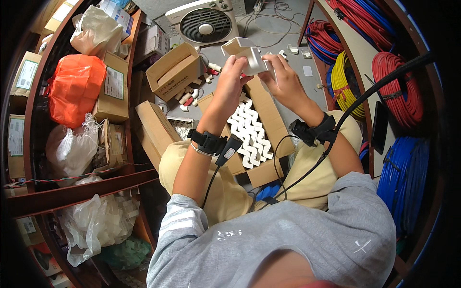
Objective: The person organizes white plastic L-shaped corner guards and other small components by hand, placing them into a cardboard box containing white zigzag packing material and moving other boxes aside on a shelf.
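High in the head view, my left hand (234,72) grips a white plastic channel-shaped fitting (252,59), probably a cable-trunking piece, with the thumb on its side. My right hand (282,73) closes on the fitting's right end; whether it holds a second, separate piece is unclear. Below both hands, between my knees, stands an opened cardboard box (268,102). Inside it, white angled plastic fittings (248,129) are nested in zigzag rows. Its flaps are folded outward. Straps with small black devices are on both wrists, and cables run from them.
An empty-looking carton (173,72) and loose white pipe fittings (187,95) lie ahead on the left. A box fan (205,27) stands behind. Shelves at left hold bags, including an orange bag (77,90). At right are cable coils, one yellow (344,86) and one blue (403,183).
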